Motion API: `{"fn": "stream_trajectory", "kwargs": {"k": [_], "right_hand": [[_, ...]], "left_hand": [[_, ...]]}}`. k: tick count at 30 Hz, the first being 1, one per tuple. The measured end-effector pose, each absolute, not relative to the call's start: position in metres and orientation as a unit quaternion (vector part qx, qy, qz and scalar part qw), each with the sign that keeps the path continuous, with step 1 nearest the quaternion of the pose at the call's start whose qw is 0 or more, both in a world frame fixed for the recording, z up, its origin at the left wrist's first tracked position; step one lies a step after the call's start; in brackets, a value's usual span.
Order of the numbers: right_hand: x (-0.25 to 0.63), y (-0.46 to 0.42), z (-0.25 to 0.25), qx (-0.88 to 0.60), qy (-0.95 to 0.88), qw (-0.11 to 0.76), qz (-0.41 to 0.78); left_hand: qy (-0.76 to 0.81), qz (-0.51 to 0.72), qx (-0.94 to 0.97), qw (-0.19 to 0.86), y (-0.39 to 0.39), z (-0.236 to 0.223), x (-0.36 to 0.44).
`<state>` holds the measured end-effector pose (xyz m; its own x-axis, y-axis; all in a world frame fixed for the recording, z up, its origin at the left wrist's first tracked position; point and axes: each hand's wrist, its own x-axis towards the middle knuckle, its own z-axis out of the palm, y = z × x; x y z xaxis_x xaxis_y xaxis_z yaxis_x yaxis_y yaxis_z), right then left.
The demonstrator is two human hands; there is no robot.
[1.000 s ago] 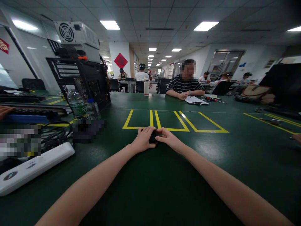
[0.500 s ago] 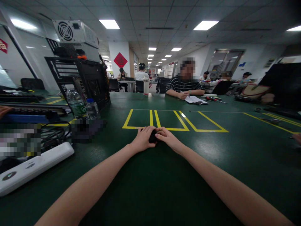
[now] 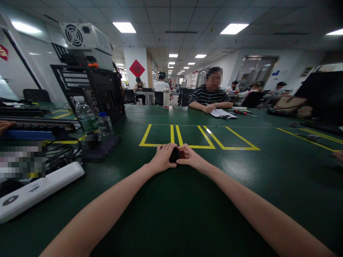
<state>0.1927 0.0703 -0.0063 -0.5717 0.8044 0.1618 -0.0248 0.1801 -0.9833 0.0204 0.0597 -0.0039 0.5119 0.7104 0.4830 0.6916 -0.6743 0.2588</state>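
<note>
A small, dark, rounded black object (image 3: 174, 155) is in front of me at the near edge of the yellow tape outlines, mostly covered by my fingers. My left hand (image 3: 164, 157) is closed round its left side, fingers over the top and thumb low. From the right, my right hand (image 3: 191, 156) is curved against its other side, with thumb at the lower edge and fingertips at the upper edge. What kind of thing it is I cannot make out.
Yellow tape (image 3: 203, 146) marks boxes on the green table (image 3: 171, 214). A white power strip (image 3: 45, 189), water bottles (image 3: 87, 116) and a black computer case (image 3: 104, 92) stand left. Across the table a person (image 3: 210, 91) writes on a clipboard (image 3: 223, 113); a white cup (image 3: 166, 100) stands nearby.
My right hand's fingers have shifted from over the black object to its right side and opened slightly, with the thumb lower. My left hand stays in place.
</note>
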Motion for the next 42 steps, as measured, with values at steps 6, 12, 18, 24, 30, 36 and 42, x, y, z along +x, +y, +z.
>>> {"fn": "stream_trajectory", "kwargs": {"k": [6,12,18,24,30,36,42], "right_hand": [[0.1864,0.0684,-0.0086,-0.345,-0.654,0.408,0.536],[0.1861,0.0743,-0.0130,-0.351,-0.642,0.409,0.545],[0.1910,0.0733,-0.0105,-0.295,-0.651,0.388,0.582],[0.1888,0.0711,-0.0094,-0.327,-0.648,0.407,0.555],[0.1876,0.0743,-0.0110,-0.350,-0.643,0.408,0.546],[0.1912,0.0721,-0.0095,-0.303,-0.651,0.387,0.578],[0.1885,0.0705,-0.0099,-0.321,-0.648,0.411,0.556]], "left_hand": [[0.400,0.292,0.869,0.011,0.0595,-0.0035,0.0203],[0.406,0.290,0.867,0.010,0.0620,-0.0058,0.0208],[0.402,0.292,0.868,0.008,0.0619,-0.0055,0.0210],[0.403,0.295,0.866,0.005,0.0615,-0.0057,0.0209],[0.406,0.287,0.867,0.012,0.0606,-0.0042,0.0212],[0.409,0.284,0.867,0.020,0.0609,-0.0045,0.0212],[0.409,0.285,0.867,0.018,0.0602,-0.0038,0.0209]]}}
